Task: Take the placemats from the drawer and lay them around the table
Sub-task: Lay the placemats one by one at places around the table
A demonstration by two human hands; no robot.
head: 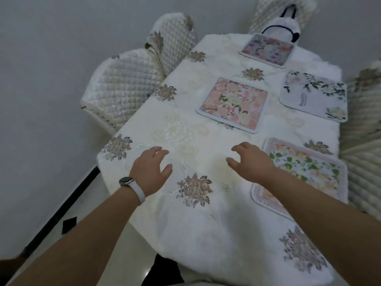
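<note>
Head view: four placemats laid, both your hands empty.
Left hand [151,169] and right hand [250,164], fingers loose, over bare tablecloth [185,129] near 7 o'clock. Far placemat [267,50] at 12, pink placemat [234,104] mid-table, white placemat [314,96] and near placemat [305,170] along 3. Chairs [123,87] at 9 unserved, likely why you're there.

A smooth pale grey floor [41,79] fills the left of the frame, crossed at lower left by a black strip [59,211]. Two cream quilted-fabric chairs [123,85] stand at upper left beside the white embroidered-cloth table [185,131]. Light is dim and even.
</note>
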